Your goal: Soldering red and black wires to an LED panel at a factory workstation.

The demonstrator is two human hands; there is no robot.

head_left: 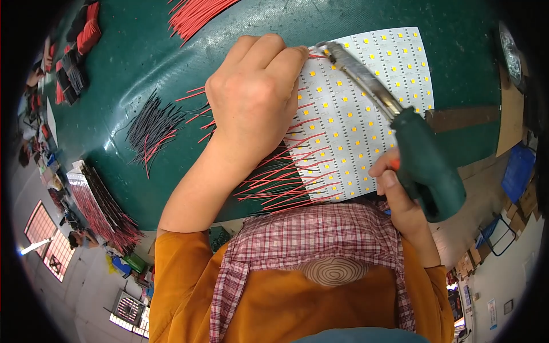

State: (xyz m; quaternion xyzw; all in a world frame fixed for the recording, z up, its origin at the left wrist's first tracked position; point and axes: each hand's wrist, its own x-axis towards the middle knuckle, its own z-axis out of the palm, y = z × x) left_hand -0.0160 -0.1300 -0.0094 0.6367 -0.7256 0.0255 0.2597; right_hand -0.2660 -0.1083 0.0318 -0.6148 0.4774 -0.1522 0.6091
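Note:
A white panel of LED strips (357,106) with yellow chips lies on the green work table. My left hand (251,91) rests over the panel's left edge, its fingers pinched at the top corner, where a short red wire (318,56) sticks out of the fingertips. A green-handled soldering gun (429,163) is in my right hand (403,197), its trigger finger forward. The gun's metal barrel slants across the panel, and its tip is close to that red wire; whether they touch I cannot tell. Red and black wires (286,186) stick out along the panel's left edge.
Loose black wires (151,126) with a few red ones lie left of my arm. A red wire bundle (197,17) sits at the far edge. Wired strips (103,206) are stacked at the lower left. A brown bar (463,117) lies right of the panel.

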